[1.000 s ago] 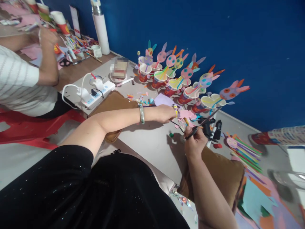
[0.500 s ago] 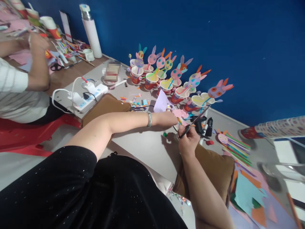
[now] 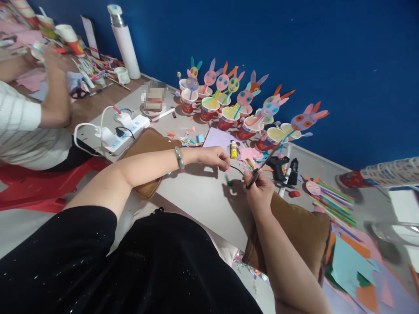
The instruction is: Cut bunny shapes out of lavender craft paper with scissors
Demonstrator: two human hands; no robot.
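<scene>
My right hand (image 3: 260,189) is closed around a pair of scissors (image 3: 253,176), whose dark blades point up and to the right. My left hand (image 3: 216,158) has its fingertips pinched on a thin black cord (image 3: 237,169) that runs across to my right hand. A small yellow bottle (image 3: 233,150) stands just beyond my left hand, by a sheet of lilac paper (image 3: 216,137). Pink paper pieces (image 3: 252,154) lie past my right hand, beside a black glue gun (image 3: 278,168).
Paper cups with rabbit-faced figures (image 3: 229,115) line the blue wall. Brown cushions (image 3: 291,231) lie at the table's front edge. At left are a power strip (image 3: 126,135), a white flask (image 3: 126,48) and another person's arm (image 3: 55,96). Paper scraps (image 3: 353,261) and stacked cups (image 3: 386,172) are right.
My left hand has drawn back to the left from the pink paper, bringing the black cord in its fingers. The yellow bottle is now uncovered. My right hand keeps the scissors in almost the same place.
</scene>
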